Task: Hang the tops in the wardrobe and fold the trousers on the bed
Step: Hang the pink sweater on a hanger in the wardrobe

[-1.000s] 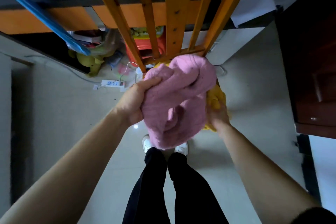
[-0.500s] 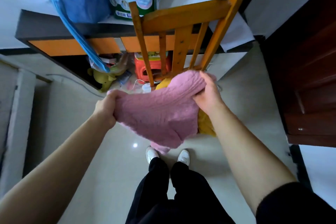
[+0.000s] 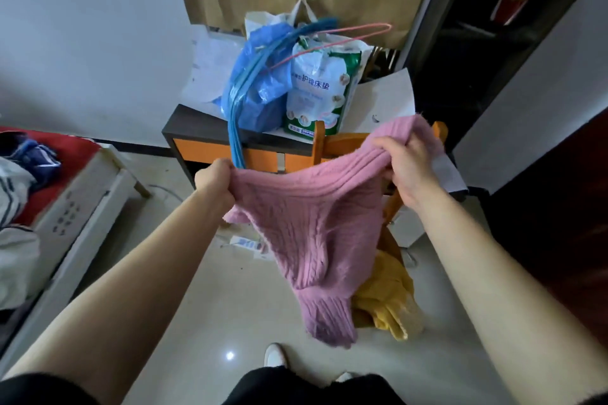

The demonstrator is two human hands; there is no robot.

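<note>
Left hand (image 3: 214,177) clenched on pink knit sweater (image 3: 312,227), right hand (image 3: 408,168) gripping its other end; sweater stretched mid-air before wooden chair (image 3: 332,145). Step, by judgement: readying top for hanging. Next move likely calls for hanger from blue hangers (image 3: 237,128) on far desk (image 3: 197,136).

I log: chair (image 3: 319,141) mostly hidden behind pink sweater (image 3: 312,223) | yellow garment (image 3: 391,299) partly covered by it | bed (image 3: 82,187) cut by left edge
</note>
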